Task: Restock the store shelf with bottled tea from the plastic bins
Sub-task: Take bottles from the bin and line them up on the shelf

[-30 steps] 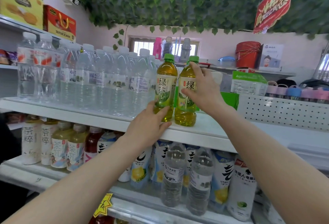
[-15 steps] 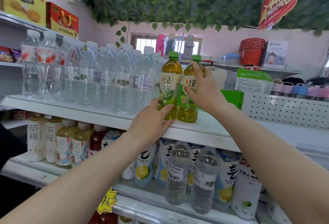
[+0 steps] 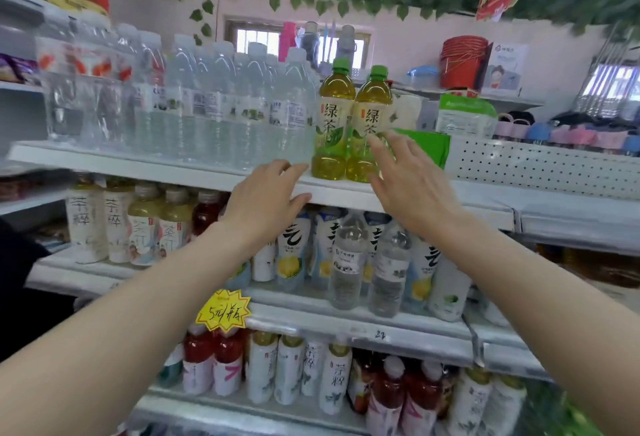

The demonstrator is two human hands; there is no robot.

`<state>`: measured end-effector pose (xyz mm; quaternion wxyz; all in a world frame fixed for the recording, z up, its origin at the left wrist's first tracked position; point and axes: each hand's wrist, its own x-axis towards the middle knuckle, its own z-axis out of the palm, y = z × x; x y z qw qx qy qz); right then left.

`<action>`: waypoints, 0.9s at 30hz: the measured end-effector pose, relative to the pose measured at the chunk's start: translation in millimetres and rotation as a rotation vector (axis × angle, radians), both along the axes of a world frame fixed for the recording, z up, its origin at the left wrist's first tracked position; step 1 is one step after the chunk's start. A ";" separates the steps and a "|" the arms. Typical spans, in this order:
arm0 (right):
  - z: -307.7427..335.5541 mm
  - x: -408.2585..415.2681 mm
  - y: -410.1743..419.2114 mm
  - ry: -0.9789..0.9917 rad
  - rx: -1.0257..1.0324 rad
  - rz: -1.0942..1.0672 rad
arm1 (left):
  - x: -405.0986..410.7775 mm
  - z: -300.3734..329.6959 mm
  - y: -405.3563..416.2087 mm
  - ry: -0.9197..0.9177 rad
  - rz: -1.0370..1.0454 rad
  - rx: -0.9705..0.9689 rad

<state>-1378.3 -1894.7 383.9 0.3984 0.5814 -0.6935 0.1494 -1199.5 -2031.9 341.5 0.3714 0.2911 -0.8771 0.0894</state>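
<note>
Two green-capped bottles of green tea stand upright side by side on the top white shelf (image 3: 194, 172): the left tea bottle (image 3: 334, 116) and the right tea bottle (image 3: 370, 113). My left hand (image 3: 266, 200) hovers in front of the shelf edge, just left of and below the bottles, fingers relaxed and holding nothing. My right hand (image 3: 408, 179) is spread open in front of the right bottle's lower half, apart from it and holding nothing. No plastic bin is in view.
Clear water bottles (image 3: 214, 103) fill the top shelf left of the tea. A green packet (image 3: 429, 148) lies behind the tea on the right, by a white pegboard panel (image 3: 540, 168). Lower shelves hold tea, water and red drinks. A yellow price tag (image 3: 223, 311) hangs mid-shelf.
Both hands let go of the two tea bottles and drew back toward me, fingers opening. The bottles stay standing on the shelf. The camera tilted down, showing more lower shelves.
</note>
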 end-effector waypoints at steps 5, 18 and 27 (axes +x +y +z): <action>-78.0 34.7 18.7 0.020 0.052 0.008 | 38.4 -64.2 15.5 -0.001 -0.022 0.042; -395.0 142.6 31.5 -0.295 0.473 0.182 | 157.2 -354.6 37.7 -0.186 -0.030 0.361; -578.8 164.0 52.0 -0.473 0.773 0.215 | 210.8 -549.1 91.5 -0.403 0.077 0.715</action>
